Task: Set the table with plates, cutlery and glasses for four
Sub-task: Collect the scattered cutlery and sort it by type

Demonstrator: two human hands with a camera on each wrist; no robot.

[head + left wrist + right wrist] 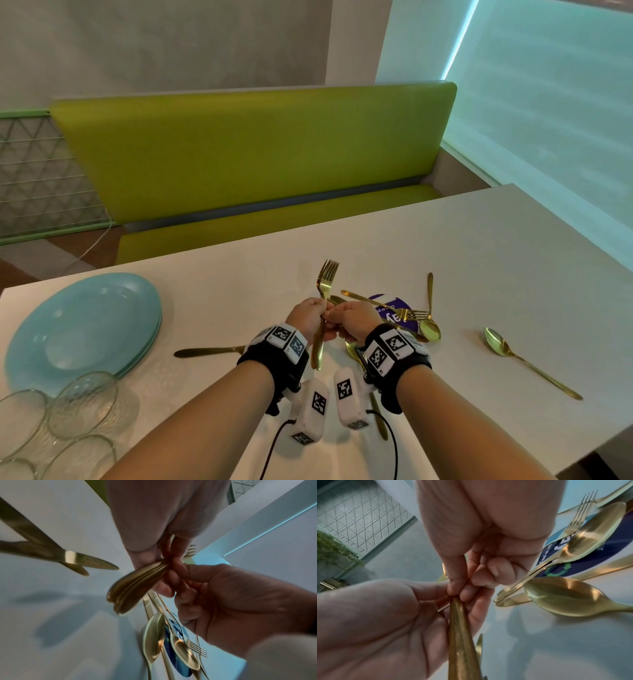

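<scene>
Above the white table (479,246) I hold a bundle of gold forks (327,274) upright, tines away from me. My left hand (320,310) grips their handles (137,585). My right hand (334,313) meets it from the right and pinches the same bundle (462,635) with thumb and fingertips. Several blue plates (85,329) are stacked at the left, with clear glasses (78,407) in front of them. Loose gold cutlery lies around: a knife (209,351), a fork (387,305), a spoon (430,329) and another spoon (527,359).
A round purple sticker (380,298) lies on the table under the loose fork and spoon. More cutlery (378,418) is partly hidden beneath my right forearm. A green bench (257,154) runs along the far table edge. A blind-covered window is at the right.
</scene>
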